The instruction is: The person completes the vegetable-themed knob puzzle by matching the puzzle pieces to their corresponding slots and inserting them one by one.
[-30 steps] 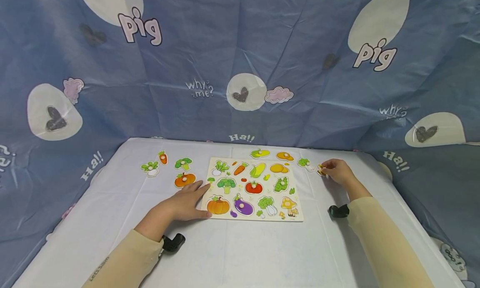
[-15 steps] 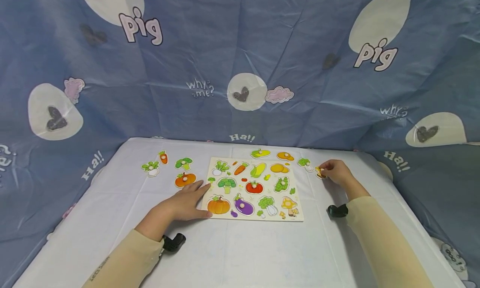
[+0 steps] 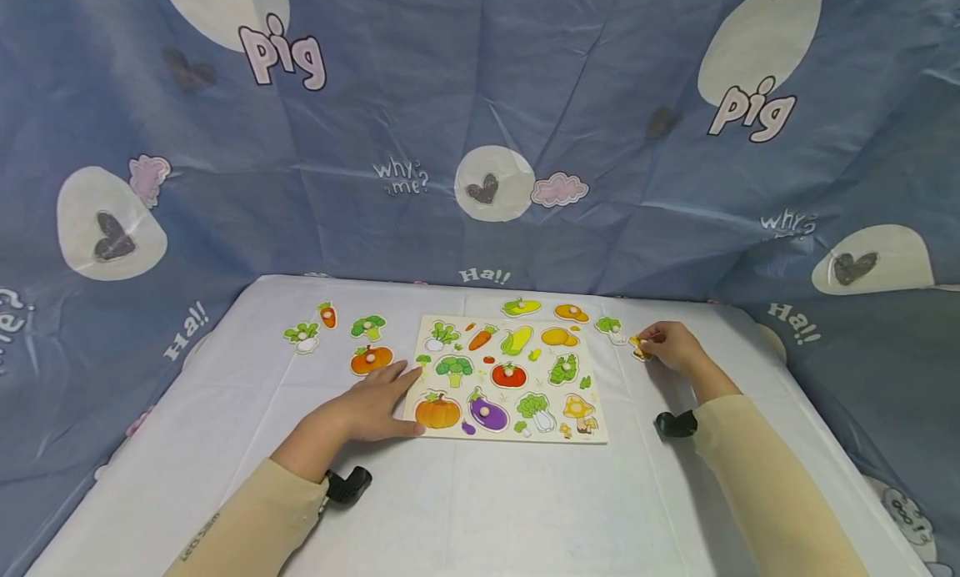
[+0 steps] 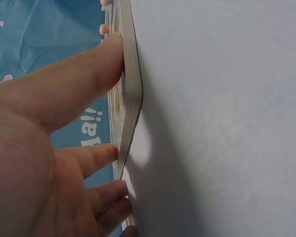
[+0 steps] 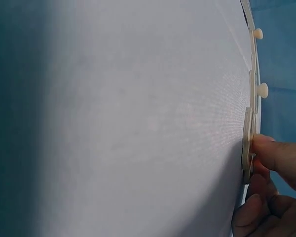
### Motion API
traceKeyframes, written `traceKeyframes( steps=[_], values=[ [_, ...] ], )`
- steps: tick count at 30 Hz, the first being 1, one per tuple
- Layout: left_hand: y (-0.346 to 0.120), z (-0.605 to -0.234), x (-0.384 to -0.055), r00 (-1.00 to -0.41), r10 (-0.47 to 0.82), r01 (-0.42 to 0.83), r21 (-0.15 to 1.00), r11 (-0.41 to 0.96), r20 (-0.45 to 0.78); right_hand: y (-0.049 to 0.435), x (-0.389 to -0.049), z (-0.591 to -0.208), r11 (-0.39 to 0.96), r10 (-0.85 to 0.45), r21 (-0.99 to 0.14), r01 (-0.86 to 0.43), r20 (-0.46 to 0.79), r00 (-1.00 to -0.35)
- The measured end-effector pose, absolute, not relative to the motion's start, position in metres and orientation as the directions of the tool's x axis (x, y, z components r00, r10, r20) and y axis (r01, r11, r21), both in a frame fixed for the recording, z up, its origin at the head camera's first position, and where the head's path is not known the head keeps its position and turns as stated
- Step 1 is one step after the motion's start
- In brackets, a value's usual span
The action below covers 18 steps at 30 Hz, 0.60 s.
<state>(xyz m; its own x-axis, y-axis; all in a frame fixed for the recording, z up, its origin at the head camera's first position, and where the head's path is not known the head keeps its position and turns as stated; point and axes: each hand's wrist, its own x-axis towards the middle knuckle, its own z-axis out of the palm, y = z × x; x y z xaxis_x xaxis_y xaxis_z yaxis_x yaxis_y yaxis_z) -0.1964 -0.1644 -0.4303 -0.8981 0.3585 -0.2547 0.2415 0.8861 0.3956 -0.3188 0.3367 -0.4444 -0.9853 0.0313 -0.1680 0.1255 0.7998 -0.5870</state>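
The right hand (image 3: 670,345) pinches a small yellow piece (image 3: 640,348), apparently the mushroom one, between thumb and fingertips, toward the desk's far right corner. Fingers cover part of it, so its long axis is unclear; whether it is clear of the cloth or touching it, I cannot tell. The left hand (image 3: 371,406) grasps nothing: its fingers reach out flat along the left edge of the puzzle board (image 3: 480,434), with the thumb at the board's near left corner.

The relation that matters: the mushroom outline (image 3: 578,412) sits at the board's near right corner, to the left of the pinched piece and nearer the desk's near side. The right hand is clearly the nearer one to it; the left hand is across the board. The board's long axis runs roughly along the desk's far edge.

Beyond the right hand's fingertips, toward that far edge, lie the leafy cabbage piece (image 3: 611,330), the potato piece (image 3: 572,313) and the corn piece (image 3: 521,308). Toward the desk's far left corner are the pumpkin piece (image 3: 371,360), broccoli piece (image 3: 368,328), carrot piece (image 3: 327,315) and radish piece (image 3: 302,338). A blue printed cloth (image 3: 420,235) rises behind the desk (image 3: 510,510).
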Motion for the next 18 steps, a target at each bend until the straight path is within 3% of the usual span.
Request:
traceKeyframes(
  steps=[18],
  values=[
    [-0.166,-0.436,-0.199,-0.900,0.355,0.240,0.393,0.888,-0.252,0.325,-0.300,-0.429,0.798,-0.066,-0.600,0.061,-0.187,-0.980]
  ],
)
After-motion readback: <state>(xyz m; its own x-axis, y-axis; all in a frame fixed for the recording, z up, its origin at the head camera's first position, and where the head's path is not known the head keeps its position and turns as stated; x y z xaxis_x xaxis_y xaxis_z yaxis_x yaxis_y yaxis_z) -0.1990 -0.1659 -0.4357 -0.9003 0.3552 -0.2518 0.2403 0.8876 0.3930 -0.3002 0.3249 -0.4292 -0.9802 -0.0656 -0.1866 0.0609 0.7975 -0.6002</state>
